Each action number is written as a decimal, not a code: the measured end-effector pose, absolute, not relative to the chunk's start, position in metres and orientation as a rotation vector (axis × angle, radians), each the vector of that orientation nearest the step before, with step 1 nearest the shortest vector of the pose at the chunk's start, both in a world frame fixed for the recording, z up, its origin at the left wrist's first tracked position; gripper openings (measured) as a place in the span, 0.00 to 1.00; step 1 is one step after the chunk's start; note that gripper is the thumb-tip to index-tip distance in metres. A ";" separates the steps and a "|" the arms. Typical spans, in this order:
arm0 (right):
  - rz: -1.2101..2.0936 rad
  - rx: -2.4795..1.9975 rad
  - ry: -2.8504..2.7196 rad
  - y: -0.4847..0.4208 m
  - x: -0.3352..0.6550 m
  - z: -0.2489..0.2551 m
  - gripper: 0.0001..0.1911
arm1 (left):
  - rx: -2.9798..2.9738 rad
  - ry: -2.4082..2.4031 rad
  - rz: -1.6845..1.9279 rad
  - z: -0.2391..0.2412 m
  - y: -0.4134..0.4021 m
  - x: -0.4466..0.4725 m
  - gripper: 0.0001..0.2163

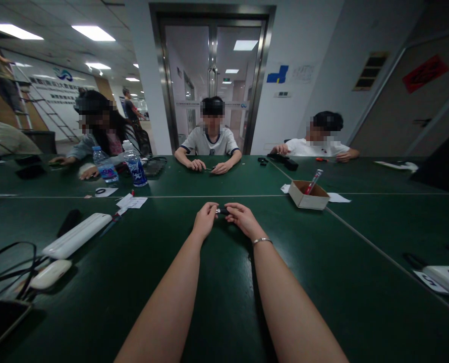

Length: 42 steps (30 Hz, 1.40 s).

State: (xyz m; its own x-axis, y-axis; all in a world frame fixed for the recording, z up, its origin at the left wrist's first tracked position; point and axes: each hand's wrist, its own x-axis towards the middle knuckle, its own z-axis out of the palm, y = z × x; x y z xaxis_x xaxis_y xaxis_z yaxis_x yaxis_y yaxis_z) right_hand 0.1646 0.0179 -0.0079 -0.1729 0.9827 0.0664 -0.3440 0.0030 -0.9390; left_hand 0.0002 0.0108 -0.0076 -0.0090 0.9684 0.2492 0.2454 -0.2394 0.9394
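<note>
Between my two hands, just over the green tabletop (pixel 224 292), is a small black object with a silver end (pixel 222 211); it is too small to tell its kind. My left hand (pixel 205 221) pinches the silver end between thumb and fingers. On the black end, the fingers of my right hand (pixel 244 219) are closed, and a silver bracelet (pixel 262 241) circles that wrist. The fingertips partly hide the object.
An open box (pixel 310 201) with a red-and-silver stick stands ahead right. Two water bottles (pixel 135 164) are ahead left. A white power bank (pixel 76 236), cables and a phone (pixel 3 325) lie at left. Several people sit across the table.
</note>
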 end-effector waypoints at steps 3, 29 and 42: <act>1.465 -0.822 -1.088 0.018 0.165 -0.008 0.17 | 1.599 1.291 1.334 -0.010 0.012 0.000 0.11; 1.485 -0.820 -1.063 0.021 0.165 -0.010 0.14 | 1.497 1.217 1.293 -0.011 0.011 0.001 0.12; 1.486 -0.813 -1.072 0.019 0.165 -0.009 0.15 | 1.596 1.247 1.242 -0.016 0.013 -0.002 0.14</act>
State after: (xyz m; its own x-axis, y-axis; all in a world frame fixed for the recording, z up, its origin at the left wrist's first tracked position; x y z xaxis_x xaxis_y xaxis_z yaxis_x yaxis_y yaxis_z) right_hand 0.1647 0.0186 -0.0088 -0.1870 0.9807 0.0578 -0.3642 -0.0146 -0.9312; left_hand -0.0018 0.0130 -0.0158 0.0556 0.9690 0.2407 0.2445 -0.2469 0.9377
